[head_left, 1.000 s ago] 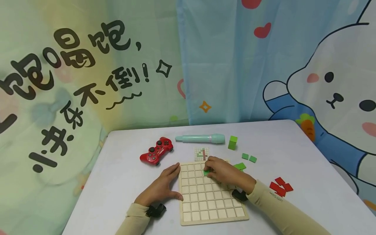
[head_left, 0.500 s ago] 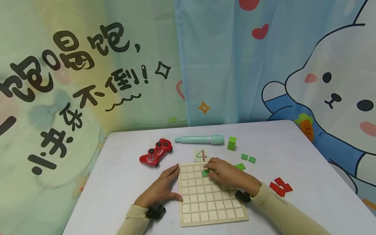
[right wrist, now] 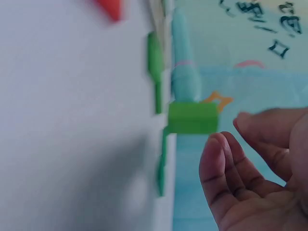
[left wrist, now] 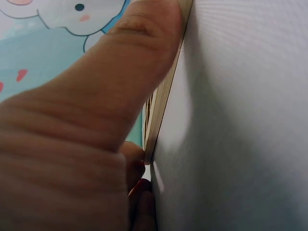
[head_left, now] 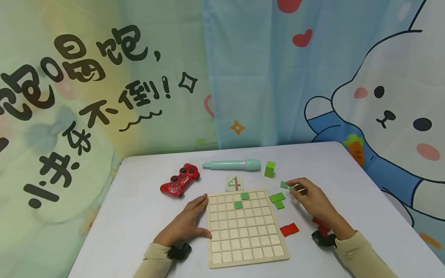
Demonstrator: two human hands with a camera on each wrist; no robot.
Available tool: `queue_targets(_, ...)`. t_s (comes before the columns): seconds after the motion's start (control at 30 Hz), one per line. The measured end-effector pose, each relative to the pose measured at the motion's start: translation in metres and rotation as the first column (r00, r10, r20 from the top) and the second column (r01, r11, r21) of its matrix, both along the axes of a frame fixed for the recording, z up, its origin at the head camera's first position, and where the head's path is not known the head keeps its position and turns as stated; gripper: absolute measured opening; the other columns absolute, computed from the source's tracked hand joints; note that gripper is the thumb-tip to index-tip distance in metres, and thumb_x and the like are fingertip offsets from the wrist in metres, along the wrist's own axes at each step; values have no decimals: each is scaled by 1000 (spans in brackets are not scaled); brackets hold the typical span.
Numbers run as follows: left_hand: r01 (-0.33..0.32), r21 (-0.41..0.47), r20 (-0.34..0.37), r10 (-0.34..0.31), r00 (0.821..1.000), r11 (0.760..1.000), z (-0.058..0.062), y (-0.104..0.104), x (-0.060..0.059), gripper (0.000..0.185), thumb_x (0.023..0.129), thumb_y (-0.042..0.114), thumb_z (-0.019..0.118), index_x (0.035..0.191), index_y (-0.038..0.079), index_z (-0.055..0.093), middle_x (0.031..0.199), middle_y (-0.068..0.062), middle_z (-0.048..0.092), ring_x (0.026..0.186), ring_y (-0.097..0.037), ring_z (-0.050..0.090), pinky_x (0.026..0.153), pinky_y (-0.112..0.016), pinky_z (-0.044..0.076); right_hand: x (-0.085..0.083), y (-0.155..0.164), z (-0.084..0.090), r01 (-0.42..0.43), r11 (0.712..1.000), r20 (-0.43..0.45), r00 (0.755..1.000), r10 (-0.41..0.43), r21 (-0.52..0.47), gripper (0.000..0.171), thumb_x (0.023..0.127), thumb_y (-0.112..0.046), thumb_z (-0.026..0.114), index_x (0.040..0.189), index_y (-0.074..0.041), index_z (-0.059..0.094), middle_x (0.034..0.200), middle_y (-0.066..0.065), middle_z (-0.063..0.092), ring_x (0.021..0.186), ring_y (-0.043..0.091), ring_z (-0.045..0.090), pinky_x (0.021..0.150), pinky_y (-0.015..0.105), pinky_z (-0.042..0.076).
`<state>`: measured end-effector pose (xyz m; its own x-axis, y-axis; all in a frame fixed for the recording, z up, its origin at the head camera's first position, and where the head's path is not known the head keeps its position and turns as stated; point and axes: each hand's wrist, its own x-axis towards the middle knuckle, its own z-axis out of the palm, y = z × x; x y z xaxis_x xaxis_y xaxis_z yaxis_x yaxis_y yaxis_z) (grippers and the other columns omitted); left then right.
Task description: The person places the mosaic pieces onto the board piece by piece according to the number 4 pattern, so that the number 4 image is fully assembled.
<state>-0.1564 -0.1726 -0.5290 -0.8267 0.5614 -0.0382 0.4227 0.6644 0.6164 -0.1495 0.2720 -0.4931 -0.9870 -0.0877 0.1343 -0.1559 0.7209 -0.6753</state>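
Note:
My left hand rests along the left edge of a wooden grid board, fingers and thumb spread against it. In the left wrist view the thumb lies on the board's side. Two dark green tiles sit in the board's cells, one of them a green tile in the second row. My right hand hovers at the small green tiles to the right of the board. In the right wrist view its thumb and fingers are apart, with nothing between them.
Light green tiles and red tiles lie right of the board. A light green block, a mint microphone-shaped stick, a red game controller and a small pattern card stand behind it.
My right hand has left the board and moved right to the loose green tiles, uncovering two green tiles in the board. My left hand stays at the board's edge.

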Motion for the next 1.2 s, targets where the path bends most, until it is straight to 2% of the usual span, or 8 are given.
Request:
queue_targets(0.07,-7,2,4,7,1000,1000,-2,-1,1,122,71,46,97,166,3,34,177,-12,29,163,-40,29,127,-61,34,-1,1,-7,-15,1000,18,1000,15,4,35,101,-7,71,136,-9,66,130,15,69,107,27,70,85,20,56)
queue_targets(0.2,-20,0,16,20,1000,1000,-6,-1,2,123,70,47,98,167,6,34,177,-10,29,163,-38,30,128,-60,34,-2,1,-18,-104,994,23,994,103,32,42,96,-4,76,137,-10,66,129,14,67,102,20,67,85,23,58)
queue_targets(0.3,-29,0,18,29,999,1000,-7,-2,3,123,69,46,98,166,6,36,177,-9,30,163,-38,30,128,-61,34,-1,0,-22,-163,984,34,986,161,78,47,94,-4,78,139,-13,66,129,10,66,99,14,64,84,25,58)
queue_targets(0.4,-35,5,23,35,999,999,-6,-3,5,122,69,46,99,166,6,36,177,-9,31,163,-38,30,128,-61,33,-1,-1,-25,-186,976,42,982,182,112,49,94,-4,79,140,-15,67,129,7,66,98,12,62,83,25,57)
queue_targets(0.67,-36,0,16,36,999,999,-5,-4,8,122,68,46,99,166,5,37,176,-10,31,162,-39,31,127,-60,34,-2,-4,-26,-203,967,74,978,193,156,40,96,-9,78,135,-17,70,120,-1,65,98,10,57,80,23,53)
queue_targets(0.77,-35,2,13,35,999,999,-4,-3,8,122,68,46,99,166,6,37,176,-9,31,162,-38,31,127,-60,35,-3,-6,-24,-209,961,70,978,199,181,37,96,-11,78,132,-17,72,123,1,65,101,11,58,83,26,55)
queue_targets(1.0,-19,4,-2,19,1000,1000,0,-1,3,121,69,43,99,166,5,37,176,-9,32,163,-38,30,129,-58,33,-7,-9,-19,-208,951,67,978,198,227,34,96,-13,79,129,-18,72,131,6,65,106,17,61,93,43,59)
queue_targets(1.2,-3,34,45,1,999,999,3,1,-3,120,70,41,99,167,9,36,178,-7,26,165,-34,25,128,-57,35,-12,-7,-20,-196,954,64,980,187,227,30,95,-11,80,123,-19,74,126,3,66,104,16,61,90,40,59)
